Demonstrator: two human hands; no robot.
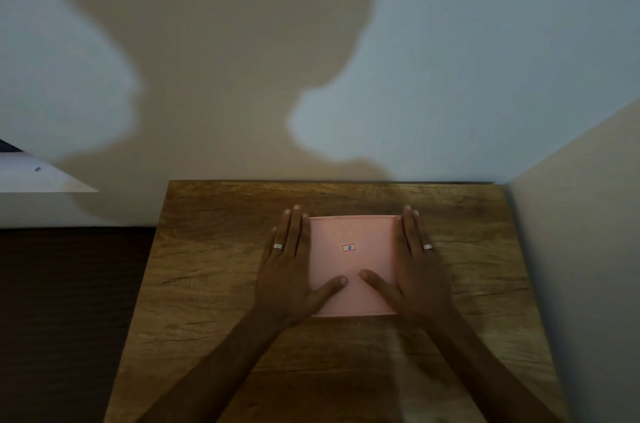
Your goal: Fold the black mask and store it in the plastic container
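**Two Hands Flat on the Closed Container**

Both forearms enter from the near edge of the wooden table (214,249). I take the pink container (351,263), mid-table, as landmark. Its lid is on and carries a small label (348,248) at centre.

1. Left hand (289,266): spread flat against the container's left side, thumb resting on the lid's near part. Ring worn.
2. Right hand (417,266): spread flat against the right side, thumb likewise on the lid. Ring worn.
3. Black mask: not visible; I cannot tell whether it lies inside.

Handling judgement: the container looks rigid, light and smooth, so I would grip its opposing side walls. Beyond it stands a plain wall (485,41).
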